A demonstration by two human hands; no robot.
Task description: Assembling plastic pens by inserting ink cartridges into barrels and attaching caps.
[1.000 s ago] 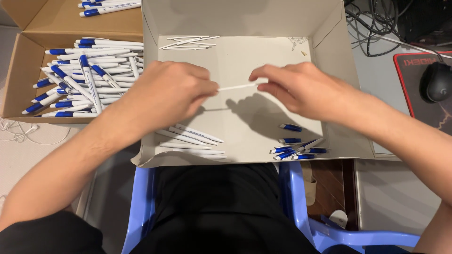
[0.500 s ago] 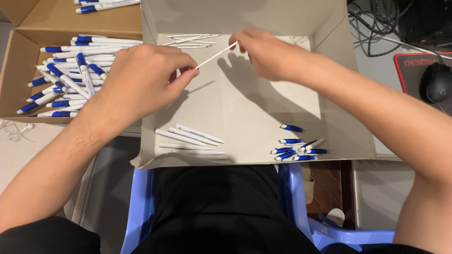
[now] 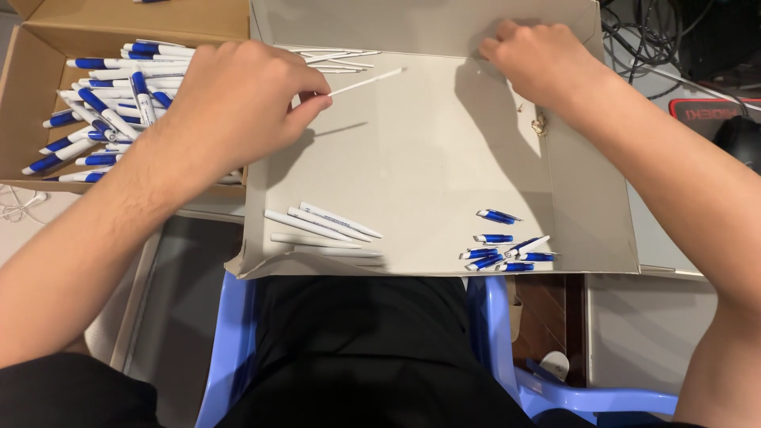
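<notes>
Left hand (image 3: 238, 103) pinches a thin white refill (image 3: 366, 81) over the grey tray (image 3: 444, 174).

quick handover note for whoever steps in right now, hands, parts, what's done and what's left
Left hand: pinches a thin white refill over the grey tray.
Right hand: at the tray's far right corner; nothing visibly held.
Sorted in the tray: white barrels front left, blue caps front right, loose refills at the back.
Left: many whole blue-and-white pens in the cardboard box.
</notes>
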